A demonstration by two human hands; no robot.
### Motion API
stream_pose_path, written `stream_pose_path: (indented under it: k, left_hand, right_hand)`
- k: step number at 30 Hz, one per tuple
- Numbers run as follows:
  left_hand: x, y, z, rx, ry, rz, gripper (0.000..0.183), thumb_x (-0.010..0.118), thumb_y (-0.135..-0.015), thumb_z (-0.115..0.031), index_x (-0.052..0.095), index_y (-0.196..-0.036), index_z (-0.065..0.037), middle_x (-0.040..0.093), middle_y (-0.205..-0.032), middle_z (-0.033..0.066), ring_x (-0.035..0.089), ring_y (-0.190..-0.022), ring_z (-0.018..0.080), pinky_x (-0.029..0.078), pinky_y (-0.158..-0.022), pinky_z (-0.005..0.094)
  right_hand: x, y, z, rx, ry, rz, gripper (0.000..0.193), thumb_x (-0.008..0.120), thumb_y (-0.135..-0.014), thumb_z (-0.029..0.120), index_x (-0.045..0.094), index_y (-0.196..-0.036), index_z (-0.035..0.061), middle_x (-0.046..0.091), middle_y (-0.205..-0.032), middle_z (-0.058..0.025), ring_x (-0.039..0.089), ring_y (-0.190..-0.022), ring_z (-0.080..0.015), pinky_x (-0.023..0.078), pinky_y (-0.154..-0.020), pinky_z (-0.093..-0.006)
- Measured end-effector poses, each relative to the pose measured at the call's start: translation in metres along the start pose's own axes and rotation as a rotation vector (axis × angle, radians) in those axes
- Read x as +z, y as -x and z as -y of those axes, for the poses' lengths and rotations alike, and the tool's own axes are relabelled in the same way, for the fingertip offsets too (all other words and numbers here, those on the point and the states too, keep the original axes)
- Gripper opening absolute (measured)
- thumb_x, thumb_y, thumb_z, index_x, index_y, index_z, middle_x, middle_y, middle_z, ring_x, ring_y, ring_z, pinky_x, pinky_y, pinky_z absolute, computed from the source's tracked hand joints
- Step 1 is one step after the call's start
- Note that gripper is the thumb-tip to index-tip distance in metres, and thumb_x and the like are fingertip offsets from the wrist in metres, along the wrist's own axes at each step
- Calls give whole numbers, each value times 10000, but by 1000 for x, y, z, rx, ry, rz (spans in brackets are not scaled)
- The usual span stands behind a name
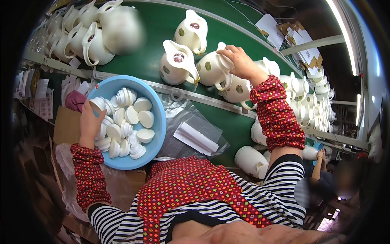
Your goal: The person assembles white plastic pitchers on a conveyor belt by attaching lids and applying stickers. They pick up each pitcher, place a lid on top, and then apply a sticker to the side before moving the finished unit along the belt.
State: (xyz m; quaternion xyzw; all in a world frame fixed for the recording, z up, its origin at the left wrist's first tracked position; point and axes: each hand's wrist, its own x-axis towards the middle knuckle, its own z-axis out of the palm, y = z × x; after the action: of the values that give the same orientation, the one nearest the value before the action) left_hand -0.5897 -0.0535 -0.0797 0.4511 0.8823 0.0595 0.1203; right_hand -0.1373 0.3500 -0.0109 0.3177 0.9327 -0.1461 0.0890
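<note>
My left hand [89, 123] reaches over the left rim of a light blue basin [159, 101], its fingers closed on a white round stopper lid [96, 105]. Several more such lids [146, 118], smooth on top with ridged stems, are heaped in the basin. My right hand [242, 64] is stretched forward, its fingers curled over the top of a cream jug [210, 70] with a green printed motif. The hand hides part of that jug's mouth. Close by stand another cream jug [174, 68] and one behind it [189, 34], both upright with round brown-and-white marks at their tops.
Green conveyor belt [150, 24] runs across, edged by a metal rail [203, 99]. Cream jugs [99, 46] crowd its left end; more jugs [300, 87] line the right. A clear plastic bag [211, 128] lies before me. Another person's arm [317, 166] shows at right.
</note>
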Motion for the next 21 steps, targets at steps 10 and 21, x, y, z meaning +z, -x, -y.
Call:
stream_pose_path:
  k: [10, 21]
  left_hand:
    - [-18, 31, -114, -74, 1391, 443, 695, 793, -894, -87, 424, -1481, -32, 651, -1290, 130, 725, -1035, 216, 602, -847, 337]
    - [35, 20, -270, 440, 1111, 631, 870, 912, -745, -401, 541, -1408, 23, 514, -1406, 199, 734, -1028, 298, 593, -909, 383]
  right_hand:
    - [-12, -26, 17, 374, 224, 45, 921, 934, -747, 399, 517, -1547, 213, 634, -1332, -270, 652, -1198, -443, 552, -1016, -496]
    - [-30, -18, 43, 199, 207, 124, 802, 869, -838, 265, 494, -1547, 240, 498, -1507, -318, 645, -1226, -468, 565, -1004, -484]
